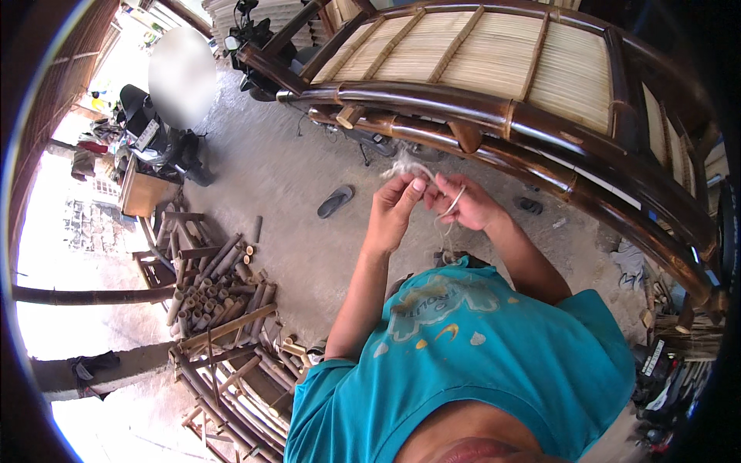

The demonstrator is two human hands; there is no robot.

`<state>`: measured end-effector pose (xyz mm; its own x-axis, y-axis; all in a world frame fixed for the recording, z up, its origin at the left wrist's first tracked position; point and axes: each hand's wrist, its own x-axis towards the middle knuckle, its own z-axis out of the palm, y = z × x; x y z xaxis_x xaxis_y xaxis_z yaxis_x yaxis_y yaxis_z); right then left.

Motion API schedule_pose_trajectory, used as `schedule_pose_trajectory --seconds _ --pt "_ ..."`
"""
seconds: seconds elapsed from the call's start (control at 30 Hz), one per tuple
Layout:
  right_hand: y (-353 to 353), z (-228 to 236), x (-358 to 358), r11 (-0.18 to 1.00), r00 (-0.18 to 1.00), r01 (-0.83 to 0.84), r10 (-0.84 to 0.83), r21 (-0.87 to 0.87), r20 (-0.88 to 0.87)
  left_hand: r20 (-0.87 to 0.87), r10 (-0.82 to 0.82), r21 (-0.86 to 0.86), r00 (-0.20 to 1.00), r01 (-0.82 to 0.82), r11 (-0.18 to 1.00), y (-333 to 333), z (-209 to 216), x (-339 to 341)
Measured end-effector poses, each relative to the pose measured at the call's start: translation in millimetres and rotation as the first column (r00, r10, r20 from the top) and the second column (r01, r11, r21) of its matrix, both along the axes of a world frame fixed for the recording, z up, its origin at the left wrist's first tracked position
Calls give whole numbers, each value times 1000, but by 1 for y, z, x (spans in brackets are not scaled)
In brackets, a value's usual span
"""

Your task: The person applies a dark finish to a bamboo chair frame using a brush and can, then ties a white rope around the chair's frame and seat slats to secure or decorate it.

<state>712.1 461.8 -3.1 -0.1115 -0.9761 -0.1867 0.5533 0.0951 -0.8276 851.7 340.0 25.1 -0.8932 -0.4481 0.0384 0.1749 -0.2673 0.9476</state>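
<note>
In front of my chest, my left hand (395, 208) is closed in a pinch on a tangled tuft of off-white string (407, 166), the thumb pressed against the fingers. Close beside it, my right hand (468, 205) grips the same string, a strand of which crosses the back of its fingers. A thin loose end dangles below the hands toward my teal shirt (486, 339). Just beyond both hands runs a glossy dark bamboo frame (494, 116) with pale slatted panels (478, 46); neither hand appears to touch it.
A dark sandal (336, 201) lies on the concrete floor, another (529, 205) under the bamboo frame. Cut bamboo pieces (204, 305) are piled at left, near a bamboo rack (224, 393). Motorbikes (162, 139) stand farther back by a blurred patch. Assorted clutter (671, 386) fills the lower right.
</note>
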Motion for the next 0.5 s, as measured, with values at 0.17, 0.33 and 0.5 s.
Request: schedule_pose_trajectory --seconds 0.17,0.33,0.5 --pt "13 -10 -1 972 925 225 -194 62 -326 26 107 53 994 -108 993 12 -46 -31" --pt "31 -38 -7 990 743 122 -143 -78 -654 78 275 -43 958 -272 961 18 -62 -45" --pt "0 -32 -5 954 921 283 -299 -98 -251 93 306 -166 947 -288 943 -14 -52 -43"
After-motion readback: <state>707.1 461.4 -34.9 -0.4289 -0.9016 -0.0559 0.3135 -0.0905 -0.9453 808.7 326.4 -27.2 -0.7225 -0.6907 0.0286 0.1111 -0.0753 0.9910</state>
